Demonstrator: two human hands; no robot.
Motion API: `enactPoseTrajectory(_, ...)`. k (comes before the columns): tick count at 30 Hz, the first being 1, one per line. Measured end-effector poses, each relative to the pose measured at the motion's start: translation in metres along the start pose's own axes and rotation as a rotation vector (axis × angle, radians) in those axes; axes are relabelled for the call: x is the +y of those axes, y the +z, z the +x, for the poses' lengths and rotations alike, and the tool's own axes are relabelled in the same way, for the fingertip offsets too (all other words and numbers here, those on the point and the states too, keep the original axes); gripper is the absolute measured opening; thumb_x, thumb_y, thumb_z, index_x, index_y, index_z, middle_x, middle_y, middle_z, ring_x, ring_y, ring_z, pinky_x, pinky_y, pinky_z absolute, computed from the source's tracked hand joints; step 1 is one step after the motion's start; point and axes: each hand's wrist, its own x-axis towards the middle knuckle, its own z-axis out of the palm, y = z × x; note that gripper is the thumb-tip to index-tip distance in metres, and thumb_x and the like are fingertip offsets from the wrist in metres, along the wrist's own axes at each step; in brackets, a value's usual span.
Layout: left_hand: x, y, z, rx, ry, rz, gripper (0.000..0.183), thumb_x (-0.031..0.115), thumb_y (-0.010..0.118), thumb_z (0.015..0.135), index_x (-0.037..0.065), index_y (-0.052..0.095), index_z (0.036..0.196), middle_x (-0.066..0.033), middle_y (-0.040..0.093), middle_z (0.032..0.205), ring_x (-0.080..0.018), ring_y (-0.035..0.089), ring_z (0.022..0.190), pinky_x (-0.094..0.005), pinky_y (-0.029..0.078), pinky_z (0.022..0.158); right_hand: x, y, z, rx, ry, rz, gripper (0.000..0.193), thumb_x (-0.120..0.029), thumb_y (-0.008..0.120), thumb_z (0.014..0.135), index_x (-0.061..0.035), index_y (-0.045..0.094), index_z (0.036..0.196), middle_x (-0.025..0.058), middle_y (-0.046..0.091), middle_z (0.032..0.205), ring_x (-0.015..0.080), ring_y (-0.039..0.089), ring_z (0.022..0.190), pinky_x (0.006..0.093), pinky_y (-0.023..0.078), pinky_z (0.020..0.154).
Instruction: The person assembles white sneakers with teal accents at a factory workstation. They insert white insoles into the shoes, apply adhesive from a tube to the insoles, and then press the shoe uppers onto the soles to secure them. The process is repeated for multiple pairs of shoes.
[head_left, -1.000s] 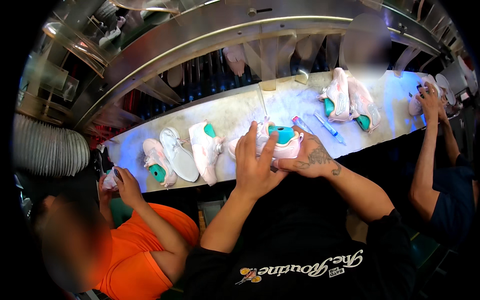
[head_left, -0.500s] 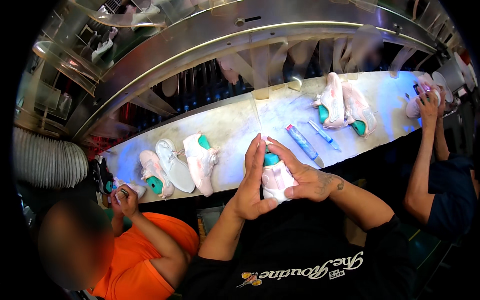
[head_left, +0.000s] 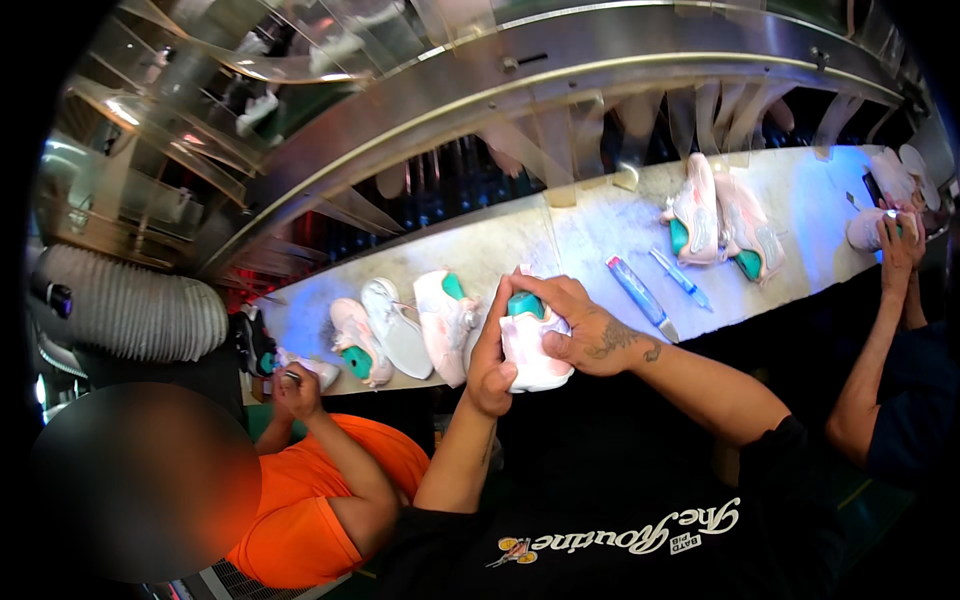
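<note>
Between both hands, over the near edge of the pale bench, is a pale pink and white sneaker (head_left: 537,355) with a teal insert in its opening. My left hand (head_left: 490,362) wraps its left side, the thumb low near the white sole. From the right, my right hand (head_left: 588,325) grips it with the thumb pressed on the upper; its fingers hide the far end. Just right of my hands lie a blue-wrapped knife (head_left: 638,293) with a short blade and a slim blue-and-white pen-like tool (head_left: 682,281).
Left on the bench (head_left: 520,242) rest several shoes, including a white one (head_left: 397,328) and a pink one (head_left: 440,330). A pink pair (head_left: 692,215) lies farther right. Co-workers handle shoes at both ends. Behind runs a metal-framed machine (head_left: 400,130) with clear hanging strips.
The sneaker has tilted in my hands, showing more of its teal insert and pale upper. Both hands keep hold of it. The whole scene has shifted to the right in the picture.
</note>
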Motion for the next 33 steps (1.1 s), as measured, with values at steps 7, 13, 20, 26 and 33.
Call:
enactPoseTrajectory(7,0.064,0.007,-0.027,0.314,-0.269,0.145,0.055,0.019,0.065,0.111,-0.007,0.05,0.157,-0.0162,0.066,0.144,-0.0224,0.065,0.13,-0.037,0.051,0.115,-0.006,0.032,0.001,0.223,0.083,-0.089,0.074,-0.048,0.07,0.107,-0.0047,0.047,0.162,0.0256,0.062,0.141,0.0462,0.058,0.129,0.056,0.044,0.116)
enactPoseTrajectory(13,0.066,0.012,-0.046,0.362,-0.132,0.529,0.055,0.007,0.075,0.102,-0.008,0.052,0.149,-0.017,0.069,0.135,-0.0217,0.066,0.124,-0.0377,0.054,0.11,0.029,-0.004,-0.053,0.464,-0.091,-0.707,0.043,-0.028,0.082,0.093,-0.005,0.072,0.128,0.0166,0.065,0.127,0.0375,0.061,0.116,0.05,0.05,0.102)
enactPoseTrajectory(20,-0.054,0.002,-0.018,0.269,0.016,0.794,0.07,0.011,0.073,0.102,-0.011,0.042,0.161,-0.0246,0.058,0.156,-0.031,0.062,0.139,-0.0427,0.048,0.119,0.056,-0.04,-0.094,0.435,0.115,-0.899,0.03,-0.016,0.075,0.095,-0.0138,0.078,0.125,0.0151,0.065,0.123,0.0371,0.06,0.112,0.0473,0.052,0.093)
enactPoseTrajectory(26,-0.066,-0.033,-0.007,0.481,0.001,0.082,0.067,0.005,0.064,0.107,-0.01,0.038,0.167,-0.0244,0.056,0.159,-0.0301,0.059,0.143,-0.0411,0.045,0.122,0.053,-0.03,-0.093,0.555,0.24,-1.043,0.032,-0.01,0.065,0.097,-0.0096,0.078,0.126,0.0184,0.064,0.125,0.0368,0.06,0.111,0.0473,0.05,0.096)
enactPoseTrajectory(33,-0.069,-0.041,-0.007,0.522,-0.03,-0.248,0.068,0.0,0.06,0.106,-0.008,0.035,0.169,-0.0242,0.052,0.164,-0.0332,0.055,0.148,-0.0443,0.042,0.126,0.046,-0.028,-0.096,0.501,0.264,-1.06,0.036,-0.009,0.066,0.095,-0.0069,0.075,0.129,0.0202,0.063,0.13,0.0387,0.059,0.115,0.0488,0.049,0.099)
